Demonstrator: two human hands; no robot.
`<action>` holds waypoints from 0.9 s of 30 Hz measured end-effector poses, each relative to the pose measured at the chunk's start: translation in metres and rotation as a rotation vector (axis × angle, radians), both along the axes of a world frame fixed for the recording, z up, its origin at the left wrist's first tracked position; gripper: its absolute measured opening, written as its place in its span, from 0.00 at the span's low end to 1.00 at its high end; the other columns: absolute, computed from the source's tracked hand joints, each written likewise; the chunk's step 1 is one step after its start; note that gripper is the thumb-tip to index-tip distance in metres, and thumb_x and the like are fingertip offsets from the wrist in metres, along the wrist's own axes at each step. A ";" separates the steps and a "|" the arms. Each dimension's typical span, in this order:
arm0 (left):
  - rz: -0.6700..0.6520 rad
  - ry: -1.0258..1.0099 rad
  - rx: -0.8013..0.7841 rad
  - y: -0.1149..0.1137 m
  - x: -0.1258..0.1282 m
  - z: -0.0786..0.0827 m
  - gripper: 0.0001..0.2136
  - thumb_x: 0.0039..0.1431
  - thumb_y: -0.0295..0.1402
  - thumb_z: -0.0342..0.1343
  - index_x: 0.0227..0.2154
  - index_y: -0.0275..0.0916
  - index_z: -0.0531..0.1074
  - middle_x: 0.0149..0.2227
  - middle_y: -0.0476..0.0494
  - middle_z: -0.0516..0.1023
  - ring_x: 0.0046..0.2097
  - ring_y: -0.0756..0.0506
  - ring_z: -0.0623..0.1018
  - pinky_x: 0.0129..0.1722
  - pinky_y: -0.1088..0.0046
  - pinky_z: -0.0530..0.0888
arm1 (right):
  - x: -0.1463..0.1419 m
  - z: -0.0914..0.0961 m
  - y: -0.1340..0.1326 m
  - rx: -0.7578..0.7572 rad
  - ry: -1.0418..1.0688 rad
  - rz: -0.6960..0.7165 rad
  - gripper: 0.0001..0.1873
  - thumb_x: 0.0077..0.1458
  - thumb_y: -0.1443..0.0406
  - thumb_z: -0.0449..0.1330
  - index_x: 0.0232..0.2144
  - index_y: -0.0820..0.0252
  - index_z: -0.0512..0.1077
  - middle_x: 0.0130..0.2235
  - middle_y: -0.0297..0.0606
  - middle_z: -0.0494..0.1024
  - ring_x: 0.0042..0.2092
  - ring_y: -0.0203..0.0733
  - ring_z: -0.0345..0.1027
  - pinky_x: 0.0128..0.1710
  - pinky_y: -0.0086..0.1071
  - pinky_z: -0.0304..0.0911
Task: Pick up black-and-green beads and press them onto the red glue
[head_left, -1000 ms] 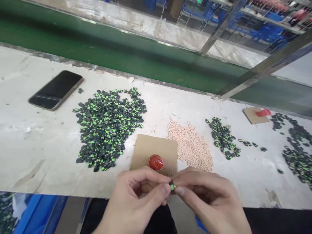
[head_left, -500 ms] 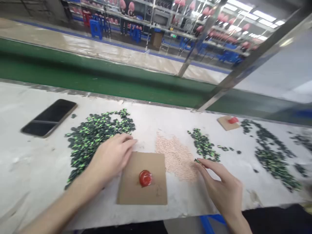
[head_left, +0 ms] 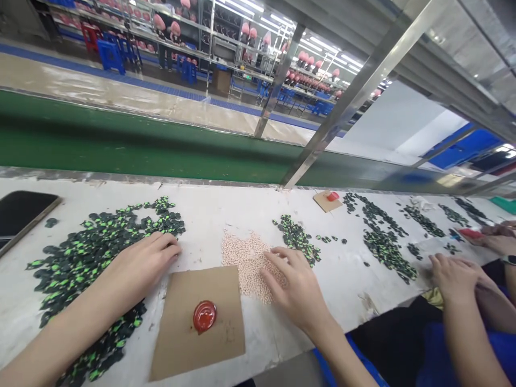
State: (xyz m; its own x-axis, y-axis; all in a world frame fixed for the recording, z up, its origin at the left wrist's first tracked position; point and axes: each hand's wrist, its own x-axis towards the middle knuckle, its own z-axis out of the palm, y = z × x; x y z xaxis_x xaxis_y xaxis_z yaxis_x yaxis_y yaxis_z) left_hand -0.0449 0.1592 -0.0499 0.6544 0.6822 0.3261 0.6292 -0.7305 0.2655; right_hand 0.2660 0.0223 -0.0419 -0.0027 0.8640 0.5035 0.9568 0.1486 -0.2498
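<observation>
My left hand (head_left: 139, 267) lies on the right edge of a big heap of small black-and-green parts (head_left: 86, 252), fingers curled down onto them; whether it holds one is hidden. My right hand (head_left: 294, 285) rests with fingers spread on a pile of tiny pinkish pellets (head_left: 245, 258). Between my hands lies a brown cardboard square (head_left: 201, 322) with a blob of red paste (head_left: 204, 316) on it. A smaller heap of black-and-green parts (head_left: 296, 236) lies just beyond my right hand.
A dark phone (head_left: 20, 215) lies at the far left. A green conveyor belt (head_left: 141, 148) runs behind the white bench. At the right another person's hands (head_left: 457, 277) work beside more black-and-green parts (head_left: 387, 244) and a second cardboard piece with red paste (head_left: 328, 200).
The view swung up and right. My hands, first pinching one small part together near the bench edge, parted: the left went to the green heap, the right moved onto the pellet pile.
</observation>
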 end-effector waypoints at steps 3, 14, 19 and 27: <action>-0.047 0.070 0.019 0.002 0.004 0.006 0.19 0.69 0.33 0.41 0.31 0.41 0.77 0.38 0.36 0.82 0.39 0.34 0.80 0.37 0.57 0.76 | -0.019 0.002 0.009 -0.087 -0.004 0.047 0.09 0.65 0.67 0.59 0.41 0.57 0.81 0.39 0.45 0.83 0.39 0.51 0.74 0.37 0.42 0.71; -0.002 0.025 -0.016 0.005 0.001 0.011 0.17 0.72 0.37 0.39 0.34 0.42 0.72 0.42 0.35 0.81 0.43 0.32 0.80 0.39 0.55 0.78 | -0.021 -0.003 0.018 -0.101 0.320 0.049 0.15 0.60 0.73 0.57 0.29 0.55 0.81 0.33 0.43 0.85 0.35 0.50 0.76 0.37 0.42 0.72; 0.070 -0.102 -0.116 -0.033 0.006 0.046 0.11 0.73 0.37 0.43 0.38 0.44 0.70 0.34 0.44 0.82 0.32 0.42 0.83 0.26 0.69 0.78 | -0.023 0.014 0.001 -0.068 0.740 -0.016 0.06 0.59 0.65 0.66 0.32 0.54 0.83 0.34 0.41 0.88 0.35 0.48 0.82 0.36 0.40 0.78; -0.119 -0.636 -0.219 -0.122 0.064 0.056 0.10 0.68 0.19 0.55 0.45 0.41 0.73 0.38 0.47 0.81 0.34 0.50 0.82 0.38 0.80 0.81 | -0.064 0.026 -0.032 -0.225 1.417 0.128 0.08 0.51 0.53 0.75 0.30 0.46 0.85 0.27 0.33 0.87 0.26 0.38 0.80 0.29 0.29 0.78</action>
State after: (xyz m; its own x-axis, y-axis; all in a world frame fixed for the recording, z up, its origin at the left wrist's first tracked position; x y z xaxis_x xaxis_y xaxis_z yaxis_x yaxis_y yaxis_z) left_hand 0.0190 0.0371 0.0063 0.4557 0.7117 0.5345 0.2211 -0.6722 0.7066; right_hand 0.2016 -0.0102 -0.0156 0.2927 0.9562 0.0037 -0.1292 0.0434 -0.9907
